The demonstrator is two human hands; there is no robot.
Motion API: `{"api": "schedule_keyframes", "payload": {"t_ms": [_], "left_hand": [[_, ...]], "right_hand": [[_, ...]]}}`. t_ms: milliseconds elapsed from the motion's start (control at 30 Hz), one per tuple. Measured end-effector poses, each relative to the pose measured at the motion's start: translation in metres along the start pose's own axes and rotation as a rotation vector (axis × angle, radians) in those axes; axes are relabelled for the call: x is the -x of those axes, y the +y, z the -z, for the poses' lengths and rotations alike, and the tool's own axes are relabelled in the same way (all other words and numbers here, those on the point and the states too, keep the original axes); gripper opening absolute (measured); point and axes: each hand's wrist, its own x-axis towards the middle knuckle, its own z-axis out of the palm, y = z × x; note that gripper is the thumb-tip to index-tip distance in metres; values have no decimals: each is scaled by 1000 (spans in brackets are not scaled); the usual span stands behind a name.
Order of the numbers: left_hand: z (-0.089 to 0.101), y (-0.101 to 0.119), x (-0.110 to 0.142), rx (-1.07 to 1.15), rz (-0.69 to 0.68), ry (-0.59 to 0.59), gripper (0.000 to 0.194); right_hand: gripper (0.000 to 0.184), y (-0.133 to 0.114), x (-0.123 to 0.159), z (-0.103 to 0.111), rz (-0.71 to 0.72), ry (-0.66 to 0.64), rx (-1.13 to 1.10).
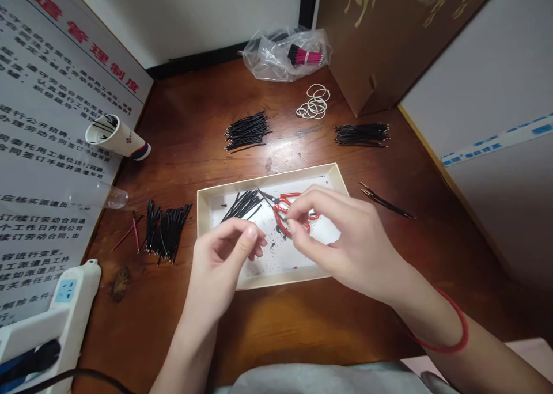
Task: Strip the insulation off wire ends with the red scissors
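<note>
A shallow cream box lies in front of me, its white floor strewn with dark specks. My left hand is over its left front part, thumb pressed to curled fingers; whatever they may hold is hidden. Above the box's right half, my right hand pinches with thumb and forefinger, and what is between the tips is too small to name. Partly behind that hand are red-handled pliers, jaws pointing left. Short black wires lie in the box beyond my left hand.
Black wire bundles lie left, at the back and back right. Rubber bands and a plastic bag are farther back. Loose wires lie right. A paper cup and power strip border the left.
</note>
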Motion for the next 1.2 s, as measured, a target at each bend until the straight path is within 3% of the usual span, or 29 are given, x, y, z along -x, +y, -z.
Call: {"api": "schedule_keyframes", "payload": {"t_ms": [133, 400, 767, 933, 1200], "left_hand": [[3, -4, -6, 115, 109, -66, 28], [1, 4, -8, 302, 324, -166, 34], [2, 6, -7, 440, 315, -19, 34], [-3, 3, -5, 468, 314, -49, 35], [-4, 4, -4, 469, 280, -144, 35]], "right_hand": [[13, 0, 4, -8, 128, -144, -57], [13, -3, 7, -13, 218, -199, -54], [6, -6, 10, -25, -117, -90, -336], [13, -8, 7, -24, -136, -124, -363], [16, -7, 3, -15, -113, -287, -421]]}}
